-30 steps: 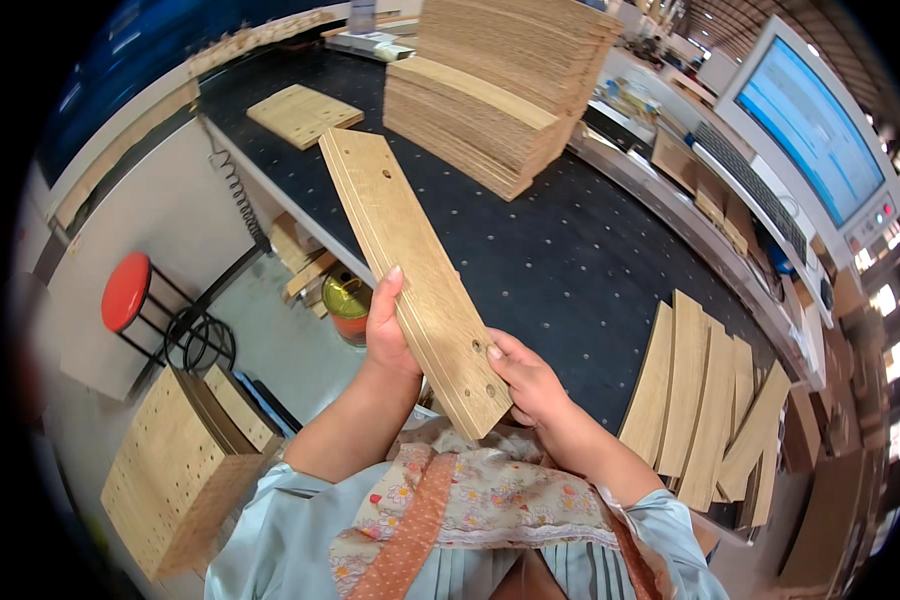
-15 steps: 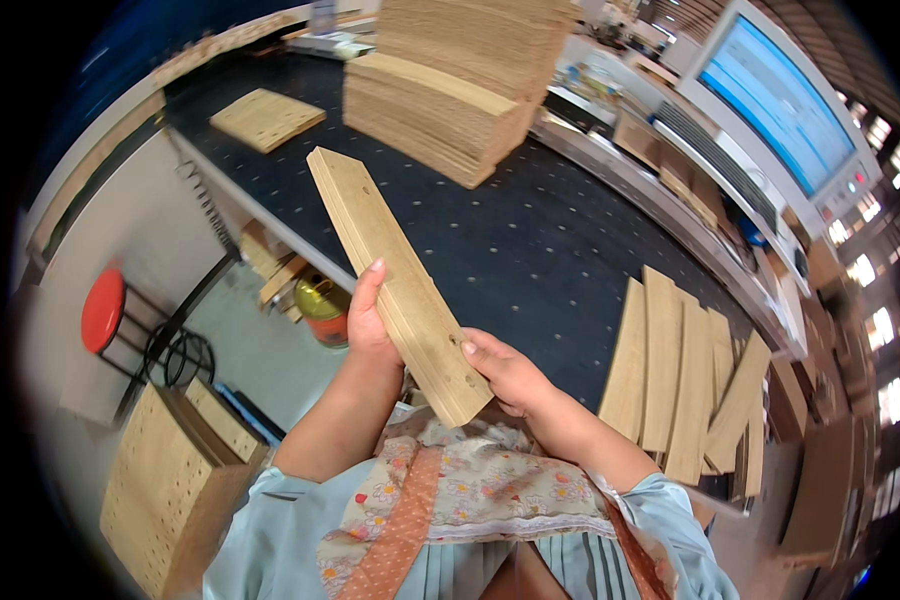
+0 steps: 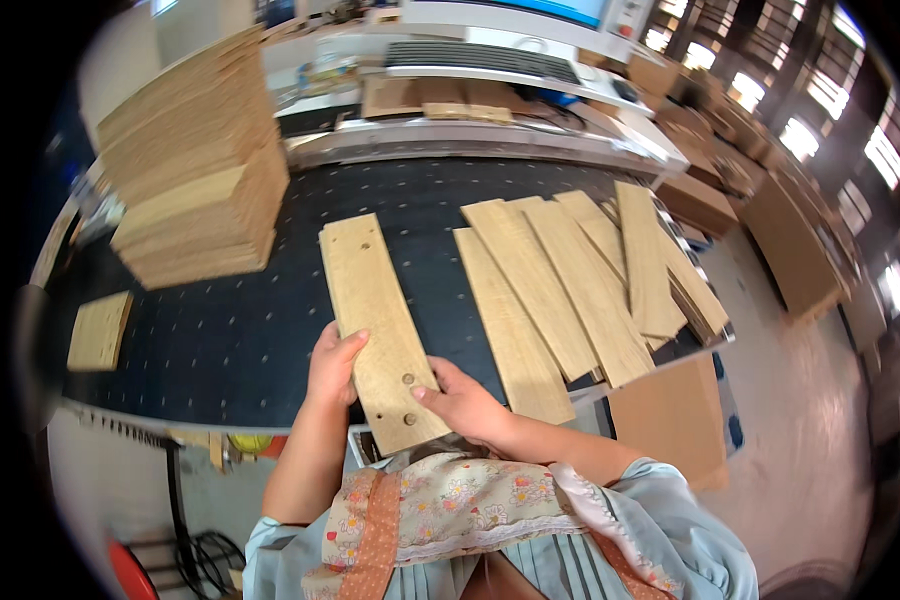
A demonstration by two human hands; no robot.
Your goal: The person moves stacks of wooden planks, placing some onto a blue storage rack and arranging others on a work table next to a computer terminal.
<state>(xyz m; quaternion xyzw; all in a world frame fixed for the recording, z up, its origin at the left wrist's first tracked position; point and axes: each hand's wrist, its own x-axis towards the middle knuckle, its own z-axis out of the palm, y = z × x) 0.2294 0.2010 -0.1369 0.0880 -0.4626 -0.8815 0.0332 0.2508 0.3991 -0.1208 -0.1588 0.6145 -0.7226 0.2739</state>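
Both my hands grip a stack of narrow wooden boards (image 3: 378,300) in front of me, with drilled holes showing near its two ends. My left hand (image 3: 332,368) is closed on the left edge, thumb over the top face. On the right edge, nearer the lower end, my right hand (image 3: 462,402) is closed with its thumb beside a hole. To the right, several loose wooden boards (image 3: 545,290) of similar shape lie fanned and overlapping on the dark worktable (image 3: 300,370).
A tall stack of wooden panels (image 3: 195,190) stands at the back left, with a small wooden panel (image 3: 100,332) near the left edge. Behind the table are a keyboard (image 3: 480,60) and a monitor (image 3: 560,8). Cardboard boxes (image 3: 790,240) stand at the right; a red stool (image 3: 130,572) is lower left.
My view has turned to the right, bringing the fanned boards nearer the middle. The held boards have rotated so their broad, drilled face shows; both hands keep hold.
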